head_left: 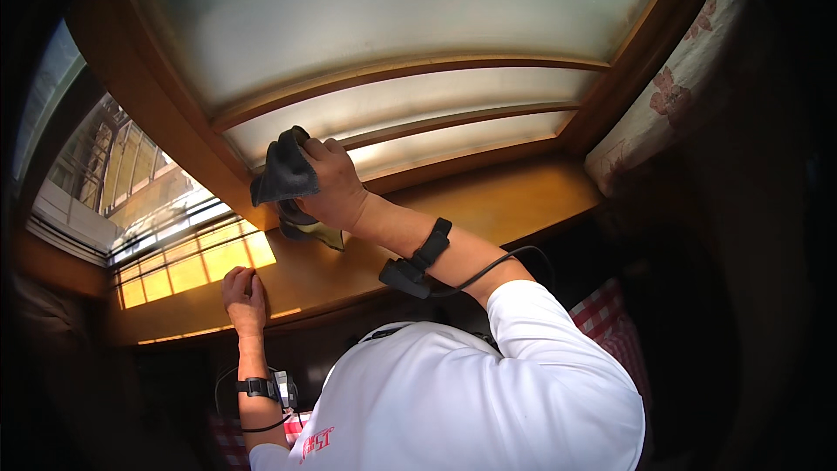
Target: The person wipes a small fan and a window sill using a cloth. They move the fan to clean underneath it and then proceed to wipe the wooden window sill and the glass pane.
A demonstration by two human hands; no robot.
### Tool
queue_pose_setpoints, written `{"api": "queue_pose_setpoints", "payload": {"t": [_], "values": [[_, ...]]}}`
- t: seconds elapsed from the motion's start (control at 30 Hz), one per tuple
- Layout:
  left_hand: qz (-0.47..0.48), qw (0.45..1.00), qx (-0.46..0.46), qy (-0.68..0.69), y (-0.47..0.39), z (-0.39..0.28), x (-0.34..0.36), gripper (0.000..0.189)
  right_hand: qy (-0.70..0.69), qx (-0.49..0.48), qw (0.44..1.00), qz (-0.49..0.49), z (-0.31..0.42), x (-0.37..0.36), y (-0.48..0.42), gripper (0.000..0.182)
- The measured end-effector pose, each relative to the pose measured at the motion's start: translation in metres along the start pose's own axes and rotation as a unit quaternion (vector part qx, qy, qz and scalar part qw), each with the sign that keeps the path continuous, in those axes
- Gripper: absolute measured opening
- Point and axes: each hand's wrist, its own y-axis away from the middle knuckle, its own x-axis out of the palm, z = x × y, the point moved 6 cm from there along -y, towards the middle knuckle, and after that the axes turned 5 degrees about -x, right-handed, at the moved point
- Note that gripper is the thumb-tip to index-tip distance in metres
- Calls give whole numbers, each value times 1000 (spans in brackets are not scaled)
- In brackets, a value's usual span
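My right hand (335, 180) grips a dark grey cloth (286, 167) against the lower left part of a wooden-framed window with frosted panes (405, 19). The cloth hangs over the wooden frame beside the lowest panes, and a yellowish part of it (325, 235) dangles below the hand. On the wooden windowsill (307, 281) near its front edge rests my left hand (244, 291), fingers curled, with no object visible in it. Whether those fingers are fully closed is hard to see.
An open window section (124, 170) with outside bars lies to the left, and sunlight falls on the sill there. A floral curtain (667, 101) hangs at the right. Red-and-white checked fabric (598, 311) shows below the sill. Cables run from straps on both forearms.
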Motion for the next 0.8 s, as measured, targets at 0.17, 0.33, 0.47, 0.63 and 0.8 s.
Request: {"api": "queue_pose_setpoints", "payload": {"t": [0.17, 0.33, 0.47, 0.63, 0.8], "values": [[8, 1000, 0, -15, 0, 2, 2, 14, 20, 49, 999, -1, -53, -64, 32, 29], [14, 999, -8, -35, 1, 10, 8, 14, 53, 50, 996, -45, -124, -149, 81, 37], [16, 998, -9, -63, 1, 9, 6, 13, 154, 88, 983, -50, -176, -212, 120, 31], [15, 997, -5, -69, -2, 6, 9, 11, 157, 185, 964, -106, -249, -284, 178, 20], [14, 997, -1, -74, -2, 3, 10, 10, 154, 243, 949, -132, -277, -321, 194, 19]]}}
